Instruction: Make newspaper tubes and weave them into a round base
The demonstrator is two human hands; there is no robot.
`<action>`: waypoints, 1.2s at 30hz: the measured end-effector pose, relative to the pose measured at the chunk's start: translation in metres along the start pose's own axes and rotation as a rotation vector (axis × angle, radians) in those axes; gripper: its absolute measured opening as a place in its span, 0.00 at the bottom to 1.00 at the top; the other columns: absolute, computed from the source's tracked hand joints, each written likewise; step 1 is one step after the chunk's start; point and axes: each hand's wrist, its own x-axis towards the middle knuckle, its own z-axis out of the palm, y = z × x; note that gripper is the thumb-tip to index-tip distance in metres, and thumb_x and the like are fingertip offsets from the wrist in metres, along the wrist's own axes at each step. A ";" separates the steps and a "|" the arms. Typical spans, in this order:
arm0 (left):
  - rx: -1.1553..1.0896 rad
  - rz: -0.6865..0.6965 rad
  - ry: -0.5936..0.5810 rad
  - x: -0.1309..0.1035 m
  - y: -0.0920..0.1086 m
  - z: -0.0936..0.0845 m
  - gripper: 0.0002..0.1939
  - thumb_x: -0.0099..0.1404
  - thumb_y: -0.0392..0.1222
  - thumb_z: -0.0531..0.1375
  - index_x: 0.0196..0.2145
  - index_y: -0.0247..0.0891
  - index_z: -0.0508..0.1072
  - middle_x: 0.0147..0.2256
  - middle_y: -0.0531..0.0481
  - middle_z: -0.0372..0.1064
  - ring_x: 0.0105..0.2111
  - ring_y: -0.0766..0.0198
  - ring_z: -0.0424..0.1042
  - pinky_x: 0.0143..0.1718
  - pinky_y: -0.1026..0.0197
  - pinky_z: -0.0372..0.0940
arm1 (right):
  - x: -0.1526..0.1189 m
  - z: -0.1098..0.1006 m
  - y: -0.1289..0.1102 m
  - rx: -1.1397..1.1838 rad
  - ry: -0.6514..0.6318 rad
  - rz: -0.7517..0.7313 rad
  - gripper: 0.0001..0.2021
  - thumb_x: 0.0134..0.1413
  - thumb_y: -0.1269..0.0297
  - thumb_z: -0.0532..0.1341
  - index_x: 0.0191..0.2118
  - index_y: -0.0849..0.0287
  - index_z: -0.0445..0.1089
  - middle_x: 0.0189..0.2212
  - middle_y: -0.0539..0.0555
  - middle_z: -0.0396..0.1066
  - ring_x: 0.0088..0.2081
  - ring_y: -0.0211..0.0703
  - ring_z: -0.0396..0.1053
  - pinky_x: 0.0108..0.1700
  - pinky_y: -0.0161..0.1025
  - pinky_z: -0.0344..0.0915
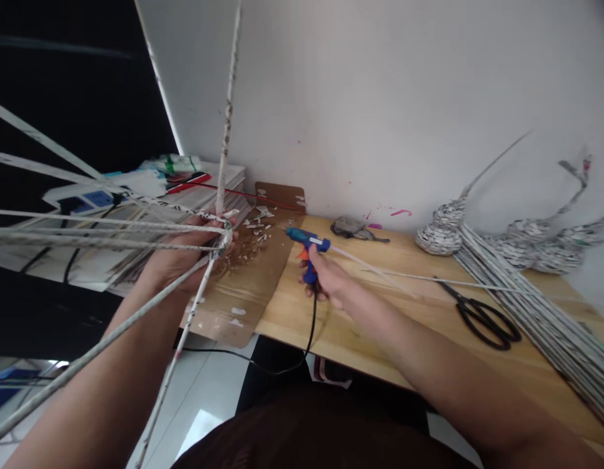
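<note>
My left hand (192, 244) is closed round the joint of several long rolled-paper sticks (224, 140), which fan out to the left, upward and down toward me. My right hand (321, 273) grips a blue glue gun (306, 239) with an orange trigger. Its nozzle points left toward the joint, with a gap between them. A clear glue stick (353, 257) extends from the back of the gun, and a black cord (312, 326) hangs from its handle.
Scraps lie on a cardboard sheet (248, 286) over the wooden table (394, 306). Black scissors (482, 319), a bundle of paper sticks (521, 293) and woven gourd shapes (439, 238) are on the right. A grey cloth (351, 228) lies near the wall; stacked papers (228, 179) stand left.
</note>
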 end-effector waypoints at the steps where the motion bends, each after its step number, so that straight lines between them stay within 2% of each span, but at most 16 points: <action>1: -0.001 0.016 0.007 -0.001 0.003 -0.003 0.23 0.58 0.19 0.56 0.48 0.35 0.71 0.27 0.52 0.75 0.27 0.66 0.75 0.22 0.72 0.69 | 0.007 0.011 0.002 0.021 -0.028 0.031 0.24 0.65 0.39 0.46 0.38 0.58 0.61 0.22 0.48 0.69 0.13 0.32 0.62 0.11 0.27 0.42; 5: 0.016 0.035 -0.010 0.001 0.006 -0.012 0.22 0.58 0.19 0.57 0.47 0.36 0.71 0.28 0.52 0.75 0.27 0.67 0.76 0.24 0.70 0.71 | 0.032 0.045 0.004 0.100 -0.114 0.112 0.22 0.69 0.45 0.45 0.35 0.59 0.60 0.20 0.47 0.67 0.13 0.32 0.63 0.10 0.26 0.48; 10: 0.032 -0.037 -0.010 0.003 0.002 -0.009 0.20 0.59 0.20 0.58 0.47 0.35 0.72 0.30 0.50 0.76 0.26 0.66 0.77 0.25 0.70 0.72 | 0.056 0.066 -0.003 0.151 -0.205 0.166 0.11 0.70 0.58 0.52 0.37 0.59 0.61 0.20 0.44 0.64 0.17 0.34 0.70 0.16 0.27 0.66; 13: 0.046 -0.073 -0.035 0.005 -0.004 -0.003 0.21 0.57 0.21 0.60 0.47 0.35 0.71 0.31 0.49 0.77 0.25 0.65 0.77 0.21 0.70 0.70 | 0.065 0.070 -0.004 0.158 -0.203 0.173 0.08 0.68 0.60 0.56 0.39 0.59 0.62 0.20 0.44 0.66 0.18 0.33 0.71 0.19 0.28 0.70; 18: 0.041 -0.084 -0.108 0.012 -0.016 -0.001 0.24 0.55 0.21 0.61 0.48 0.37 0.70 0.34 0.50 0.78 0.27 0.66 0.78 0.24 0.71 0.71 | 0.068 0.071 -0.004 0.182 -0.215 0.176 0.04 0.67 0.69 0.57 0.38 0.60 0.63 0.21 0.46 0.68 0.20 0.33 0.72 0.21 0.27 0.71; 22: 0.062 -0.098 -0.174 0.019 -0.024 -0.005 0.22 0.54 0.24 0.63 0.45 0.37 0.71 0.35 0.49 0.79 0.29 0.63 0.79 0.22 0.71 0.70 | 0.069 0.071 -0.003 0.202 -0.225 0.175 0.07 0.65 0.77 0.55 0.34 0.61 0.63 0.20 0.46 0.68 0.20 0.33 0.72 0.21 0.26 0.72; 25: 0.060 -0.094 -0.170 0.021 -0.028 -0.004 0.19 0.49 0.23 0.66 0.39 0.35 0.71 0.35 0.47 0.79 0.32 0.61 0.79 0.26 0.69 0.73 | 0.072 0.071 -0.002 0.205 -0.237 0.188 0.09 0.65 0.78 0.53 0.32 0.63 0.63 0.20 0.47 0.68 0.20 0.33 0.71 0.20 0.25 0.70; 27: 0.067 -0.093 -0.145 0.020 -0.028 -0.001 0.18 0.50 0.23 0.66 0.38 0.34 0.71 0.34 0.47 0.79 0.32 0.62 0.79 0.27 0.69 0.73 | 0.073 0.071 -0.002 0.208 -0.247 0.191 0.10 0.64 0.79 0.52 0.32 0.63 0.64 0.20 0.49 0.68 0.20 0.33 0.71 0.19 0.25 0.69; 30: 0.090 -0.100 -0.115 0.018 -0.026 0.006 0.18 0.54 0.22 0.62 0.41 0.35 0.72 0.32 0.49 0.78 0.29 0.64 0.79 0.24 0.70 0.71 | 0.074 0.073 -0.003 0.228 -0.249 0.160 0.09 0.61 0.82 0.54 0.34 0.63 0.65 0.22 0.48 0.68 0.22 0.33 0.71 0.21 0.25 0.70; 33: 0.126 -0.113 -0.130 0.018 -0.027 0.012 0.17 0.54 0.23 0.64 0.40 0.35 0.73 0.30 0.49 0.78 0.27 0.64 0.78 0.19 0.72 0.68 | 0.074 0.078 -0.005 0.268 -0.230 0.112 0.12 0.58 0.85 0.54 0.35 0.61 0.65 0.24 0.46 0.67 0.23 0.31 0.69 0.26 0.28 0.73; 36: 0.160 -0.154 -0.176 0.020 -0.037 0.016 0.14 0.53 0.26 0.67 0.37 0.34 0.74 0.30 0.49 0.78 0.27 0.63 0.78 0.19 0.71 0.68 | 0.071 0.081 -0.002 0.235 -0.215 0.035 0.10 0.59 0.82 0.57 0.32 0.59 0.65 0.24 0.45 0.66 0.23 0.30 0.67 0.29 0.29 0.73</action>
